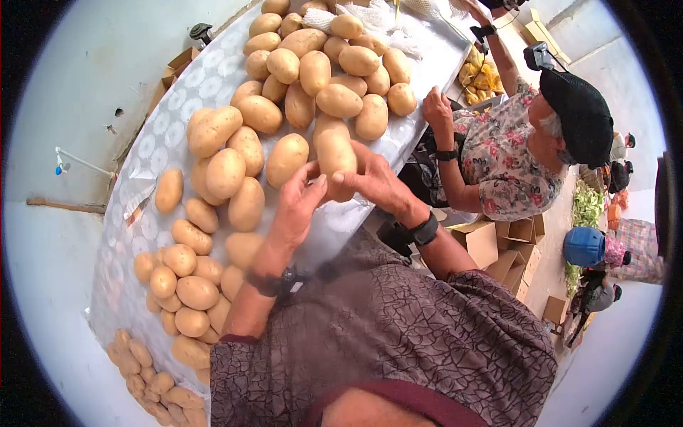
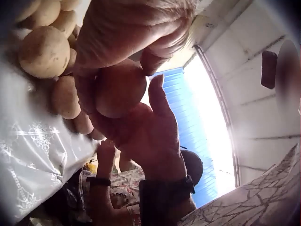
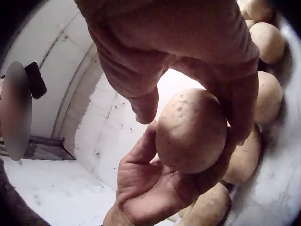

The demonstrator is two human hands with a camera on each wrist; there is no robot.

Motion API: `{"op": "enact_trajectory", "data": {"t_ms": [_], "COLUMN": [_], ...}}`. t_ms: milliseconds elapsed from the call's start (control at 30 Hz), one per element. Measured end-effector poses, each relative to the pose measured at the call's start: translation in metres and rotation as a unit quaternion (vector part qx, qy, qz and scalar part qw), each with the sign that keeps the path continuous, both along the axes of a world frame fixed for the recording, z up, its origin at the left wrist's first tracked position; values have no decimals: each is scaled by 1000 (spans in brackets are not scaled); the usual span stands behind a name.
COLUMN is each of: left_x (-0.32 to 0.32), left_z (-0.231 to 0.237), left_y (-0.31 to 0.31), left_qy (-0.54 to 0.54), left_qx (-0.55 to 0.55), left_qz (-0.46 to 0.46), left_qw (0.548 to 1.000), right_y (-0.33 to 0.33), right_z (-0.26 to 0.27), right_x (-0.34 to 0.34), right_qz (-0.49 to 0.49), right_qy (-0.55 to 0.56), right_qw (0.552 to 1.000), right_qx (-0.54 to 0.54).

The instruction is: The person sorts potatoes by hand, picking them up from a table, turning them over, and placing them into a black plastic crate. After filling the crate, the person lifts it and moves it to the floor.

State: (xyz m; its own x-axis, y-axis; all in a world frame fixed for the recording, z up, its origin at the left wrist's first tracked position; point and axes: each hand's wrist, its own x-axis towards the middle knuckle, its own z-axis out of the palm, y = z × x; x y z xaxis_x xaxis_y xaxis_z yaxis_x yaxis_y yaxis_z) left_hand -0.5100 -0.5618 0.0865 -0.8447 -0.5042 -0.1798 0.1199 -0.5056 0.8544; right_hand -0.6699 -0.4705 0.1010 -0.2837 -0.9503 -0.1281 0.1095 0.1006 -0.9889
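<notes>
Both hands are gripping one potato (image 1: 334, 153) near the table's front edge, just in front of the main heap. The left hand (image 1: 295, 210) is cupping it from one side, its fingers curling along the skin and its thumb lying close beside it. The right hand (image 1: 380, 186) is holding the opposite side, fingers bending around the potato; in the right wrist view its thumb tip is standing slightly apart from the skin.

A loose potato (image 1: 287, 160) is lying just left of the held one, leaving little room on that side, and the heap (image 1: 313, 71) is crowding the space beyond. White netting (image 1: 388, 21) is resting at the heap's far end. A lower pile (image 1: 188, 292) is spreading past the left forearm, and a batch of smaller potatoes (image 1: 146, 373) is sitting near the left end of the table (image 1: 327, 231).

Patterned cloth is showing in a broad strip along the far edge. On the near side, a narrower strip is running between the left forearm and the front edge. Past that edge on the right, another person (image 1: 512, 164) is standing, and cardboard boxes (image 1: 477, 242) are sitting on the floor.
</notes>
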Motion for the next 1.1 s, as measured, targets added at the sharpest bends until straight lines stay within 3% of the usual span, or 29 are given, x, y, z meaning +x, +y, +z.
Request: {"op": "enact_trajectory", "data": {"t_ms": [67,133,200,267,300,333,400,500,533,600,633,700,900,967,1100], "left_x": [-3,-8,-9,-10,-8,-5,-3,-1,0,0,-1,-4,-8,-8,-9], "left_z": [6,10,6,3,1,-1,-11,-21,-27,-30,-30,-30,-37,-43,-42], "left_y": [1,3,3,-3,-9,-16,-30,-40,-41,-42,-42,-43,-50,-51,-52], "left_qy": [-9,-24,-31,-39,-104,-167,-180,-268,-301,-335,-352,-371,-410,-423,-427], "left_qx": [-31,-130,-180,-230,-407,-565,-566,-585,-585,-585,-562,-538,-516,-532,-528], "left_qz": [-7,8,15,25,72,117,146,164,151,140,122,107,88,86,85], "left_qw": [999,991,983,972,905,800,791,748,737,725,738,749,747,729,729], "right_y": [-1,0,1,-4,-7,-12,-31,-59,-73,-96,-108,-131,-197,-223,-228], "right_z": [2,2,4,3,14,22,13,50,45,45,48,56,35,-2,0], "right_x": [-4,-7,-17,-26,-32,-39,-64,-79,-94,-107,-112,-120,-145,-163,-154], "right_qz": [-8,-28,-12,-76,-89,-103,-128,-166,-190,-227,-225,-227,-161,-144,-82], "right_qy": [-5,-46,-14,11,25,31,98,194,321,443,443,522,610,654,676], "right_qw": [1000,998,1000,997,996,994,986,966,928,867,867,820,769,738,722], "right_qx": [-11,-34,5,-2,6,-3,-36,-45,-18,-34,-37,56,101,81,121]}}
